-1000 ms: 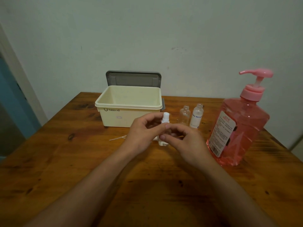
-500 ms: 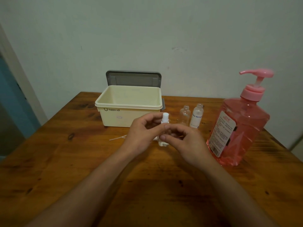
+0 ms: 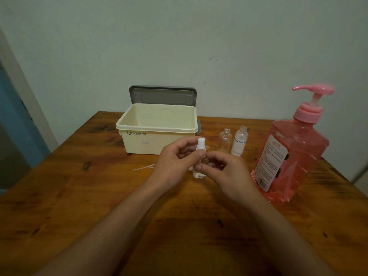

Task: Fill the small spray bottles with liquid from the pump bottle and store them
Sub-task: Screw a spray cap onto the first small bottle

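Hidden, cropped and unreadable parts

Both hands, left (image 3: 175,162) and right (image 3: 225,172), cover the middle of the small bottle (image 3: 200,156), so only its white top and base show and any fill level cannot be told. The box (image 3: 157,126) hides the lower part of the grey lid (image 3: 162,95) behind it. The pump bottle (image 3: 292,154) label print is too small to read. The thin sticks (image 3: 144,167) run behind the left hand. Both forearms are cut off by the bottom edge.

place: home room | cues: wooden table (image 3: 79,196); plain wall (image 3: 179,46); doorframe (image 3: 23,92)
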Demonstrator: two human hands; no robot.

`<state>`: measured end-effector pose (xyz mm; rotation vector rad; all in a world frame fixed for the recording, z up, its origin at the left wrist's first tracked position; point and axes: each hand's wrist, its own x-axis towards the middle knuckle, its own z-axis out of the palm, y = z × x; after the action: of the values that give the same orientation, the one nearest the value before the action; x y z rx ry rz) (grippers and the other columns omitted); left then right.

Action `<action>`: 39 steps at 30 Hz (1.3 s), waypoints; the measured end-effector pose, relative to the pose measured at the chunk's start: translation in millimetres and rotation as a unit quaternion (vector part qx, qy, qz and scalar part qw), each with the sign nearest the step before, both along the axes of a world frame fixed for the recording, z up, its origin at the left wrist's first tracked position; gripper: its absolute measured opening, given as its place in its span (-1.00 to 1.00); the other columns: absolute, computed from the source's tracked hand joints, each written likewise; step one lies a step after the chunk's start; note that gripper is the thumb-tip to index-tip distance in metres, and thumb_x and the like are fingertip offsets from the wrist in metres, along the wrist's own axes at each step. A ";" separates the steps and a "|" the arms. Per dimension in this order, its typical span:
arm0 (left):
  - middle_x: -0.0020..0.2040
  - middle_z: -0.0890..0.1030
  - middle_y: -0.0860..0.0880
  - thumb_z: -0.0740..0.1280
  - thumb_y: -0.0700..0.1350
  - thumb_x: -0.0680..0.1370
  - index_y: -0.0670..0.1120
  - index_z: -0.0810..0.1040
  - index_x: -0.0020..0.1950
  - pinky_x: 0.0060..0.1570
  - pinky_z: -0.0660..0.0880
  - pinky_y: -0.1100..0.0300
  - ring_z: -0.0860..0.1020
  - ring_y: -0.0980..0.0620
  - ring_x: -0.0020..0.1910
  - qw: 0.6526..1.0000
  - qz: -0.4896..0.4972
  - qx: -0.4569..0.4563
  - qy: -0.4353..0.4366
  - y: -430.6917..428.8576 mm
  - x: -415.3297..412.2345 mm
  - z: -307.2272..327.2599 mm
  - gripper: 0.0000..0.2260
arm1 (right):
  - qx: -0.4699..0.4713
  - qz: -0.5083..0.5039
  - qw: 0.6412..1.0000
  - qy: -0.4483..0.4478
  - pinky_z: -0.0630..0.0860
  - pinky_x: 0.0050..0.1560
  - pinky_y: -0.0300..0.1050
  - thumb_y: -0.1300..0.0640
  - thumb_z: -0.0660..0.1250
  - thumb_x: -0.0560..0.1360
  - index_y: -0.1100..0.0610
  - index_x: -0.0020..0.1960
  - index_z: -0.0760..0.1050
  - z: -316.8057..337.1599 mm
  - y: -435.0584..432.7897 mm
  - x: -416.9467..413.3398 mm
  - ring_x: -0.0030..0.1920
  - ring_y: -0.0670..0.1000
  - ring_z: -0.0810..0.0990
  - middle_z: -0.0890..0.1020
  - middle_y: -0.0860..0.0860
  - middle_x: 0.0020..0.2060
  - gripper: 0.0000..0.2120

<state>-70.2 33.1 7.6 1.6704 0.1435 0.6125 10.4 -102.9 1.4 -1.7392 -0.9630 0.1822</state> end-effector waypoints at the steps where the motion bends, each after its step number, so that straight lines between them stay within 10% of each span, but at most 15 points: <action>1: 0.06 0.69 -0.01 0.38 -0.22 0.54 -0.08 0.57 0.24 -0.03 0.58 0.26 0.65 0.11 0.04 1.000 -0.007 0.003 0.004 -0.9 -0.7 0.3 -0.73 | 0.000 0.001 1.000 0.000 0.49 -0.19 -0.38 0.14 0.48 0.43 -0.03 0.04 0.63 -0.1 0.0 0.0 -0.19 -0.26 0.60 0.66 -0.16 -0.23 -0.80; 39: 0.03 0.68 -0.03 0.43 -0.22 0.49 -0.08 0.60 0.21 0.01 0.58 0.25 0.64 0.05 0.03 0.999 0.021 0.026 0.000 -0.2 0.7 -0.3 -0.71 | 0.008 0.007 1.000 -0.004 0.44 -0.23 -0.44 0.17 0.48 0.43 0.03 0.08 0.63 -0.9 -1.0 1.5 -0.23 -0.33 0.57 0.62 -0.22 -0.29 -0.77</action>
<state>-69.4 32.9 7.2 1.7206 0.1636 0.6530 11.9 -103.9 0.5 -1.7192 -0.9803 0.1761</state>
